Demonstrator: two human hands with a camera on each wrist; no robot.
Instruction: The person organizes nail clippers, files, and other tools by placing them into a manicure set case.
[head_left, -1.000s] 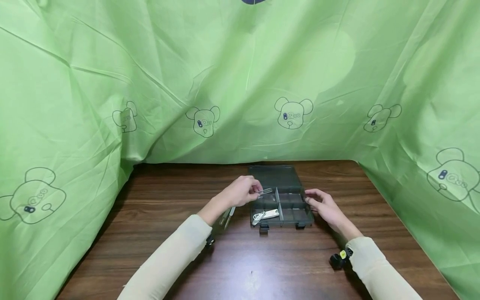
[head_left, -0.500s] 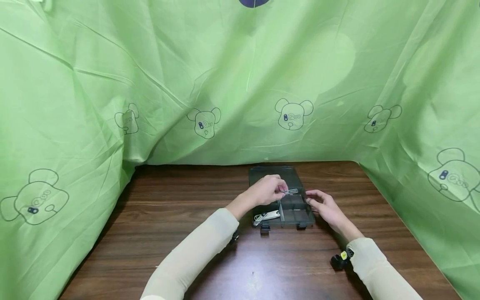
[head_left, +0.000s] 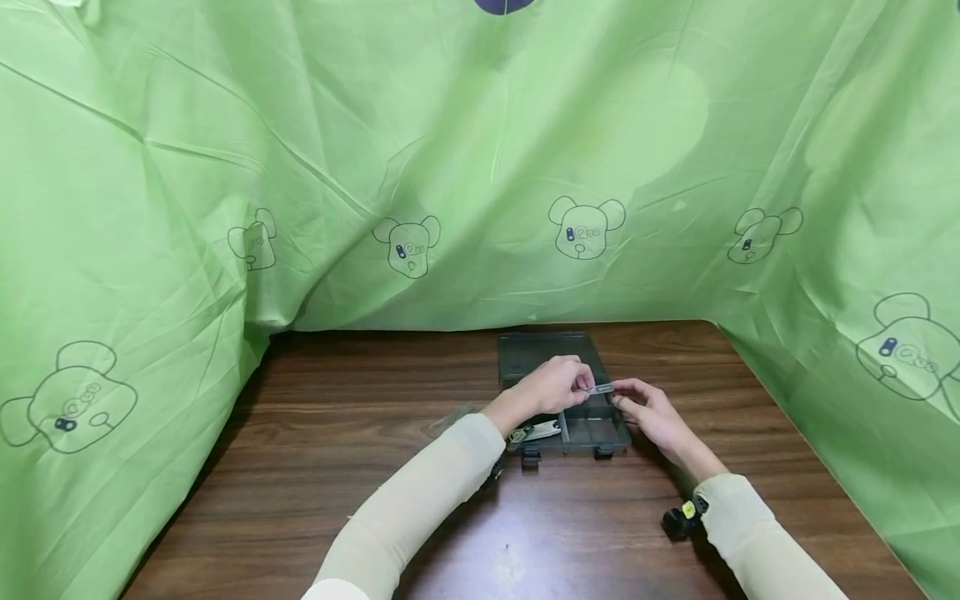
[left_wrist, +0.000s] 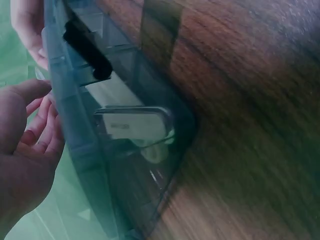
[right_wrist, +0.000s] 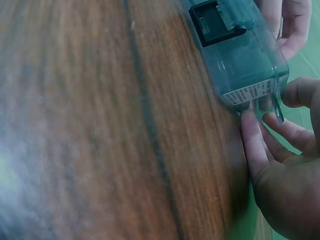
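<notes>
Where the green cloth (head_left: 457, 150) meets the far edge, one brown wooden table (head_left: 292, 467). On it, at centre right: one dark see-through box (head_left: 596, 431), lid (head_left: 540, 354) laid back on the far side, two latches (head_left: 531, 458) on the near wall. In its near left compartment: a slim white item (head_left: 546, 429), kind unclear, part hidden by the left sleeve (head_left: 420, 500), which crosses in front. Left of the box: one clear packet (head_left: 450, 419), part covered by the same arm.

Left hand (head_left: 551, 386): thumb and fingers together, pinching one end of a small clear strip (head_left: 602, 389) over the far right compartment. Right hand (head_left: 651, 412): thumb and fingers curled about the box's right end.

Strip: free end points right, close to the right fingertips, contact uncertain; long axis left to right, rising slightly rightward.
</notes>
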